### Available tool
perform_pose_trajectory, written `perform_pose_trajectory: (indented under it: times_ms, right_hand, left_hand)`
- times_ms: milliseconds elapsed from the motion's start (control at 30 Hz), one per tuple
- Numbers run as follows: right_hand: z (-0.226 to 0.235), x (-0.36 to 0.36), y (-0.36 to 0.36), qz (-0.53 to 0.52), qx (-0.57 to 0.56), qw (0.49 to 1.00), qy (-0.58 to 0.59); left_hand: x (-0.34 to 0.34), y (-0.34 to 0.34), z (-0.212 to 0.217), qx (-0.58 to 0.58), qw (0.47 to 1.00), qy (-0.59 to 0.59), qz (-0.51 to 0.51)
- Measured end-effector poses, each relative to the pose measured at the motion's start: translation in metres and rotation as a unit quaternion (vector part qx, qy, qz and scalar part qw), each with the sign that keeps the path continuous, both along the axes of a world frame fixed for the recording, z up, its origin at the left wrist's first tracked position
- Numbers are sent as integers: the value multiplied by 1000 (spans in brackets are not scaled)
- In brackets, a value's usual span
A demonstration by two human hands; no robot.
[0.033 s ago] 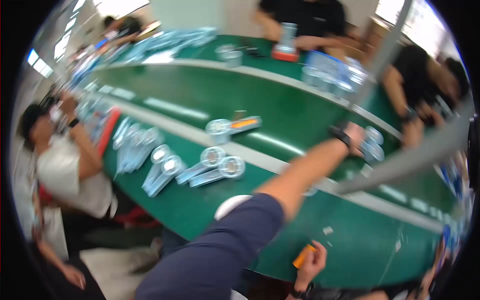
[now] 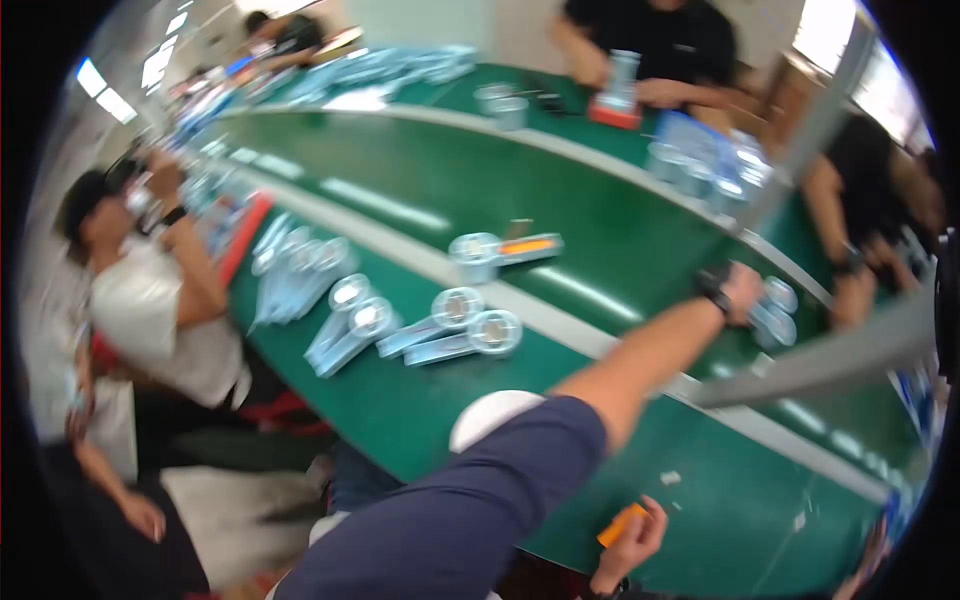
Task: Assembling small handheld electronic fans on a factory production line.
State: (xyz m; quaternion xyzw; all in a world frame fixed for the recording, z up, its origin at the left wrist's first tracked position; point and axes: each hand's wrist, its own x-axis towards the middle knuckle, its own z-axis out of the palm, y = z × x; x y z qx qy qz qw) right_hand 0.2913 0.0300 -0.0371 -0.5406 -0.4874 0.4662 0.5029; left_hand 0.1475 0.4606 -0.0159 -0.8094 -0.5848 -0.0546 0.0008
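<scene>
Across green tabletop [image 2: 420,200], left hand [image 2: 742,292] stretched far out, resting on clear round-headed packs [image 2: 772,312] near far edge; grip blurred, cannot tell closure. Right hand [image 2: 632,545] low near body, fingers closed round orange piece [image 2: 622,524], kept ready.

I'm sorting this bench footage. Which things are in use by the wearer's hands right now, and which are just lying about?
In use:
left hand reaching onto the pale fans at the belt's far edge
right hand holding an orange piece

Lying about:
fan with orange handle
fan row
white disc
green belt
</scene>
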Motion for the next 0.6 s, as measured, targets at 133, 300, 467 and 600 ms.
perform_pose_trajectory:
  times_ms: [133, 300, 467, 600]
  right_hand:
    - [-1, 12, 4, -38, -17, 998, -46]
    - [18, -2, -18, 146, -15, 989, -20]
    - [76, -62, -13, 338, 41, 906, -250]
    - [64, -82, 5, 350, 83, 900, -247]
  left_hand:
    - [25, -32, -14, 100, 982, -140, -79]
    - [-81, -170, 45, 132, 981, -61, -130]
    - [-161, -263, 104, 115, 984, -129, -39]
    - [-203, -330, 121, 155, 956, -249, 4]
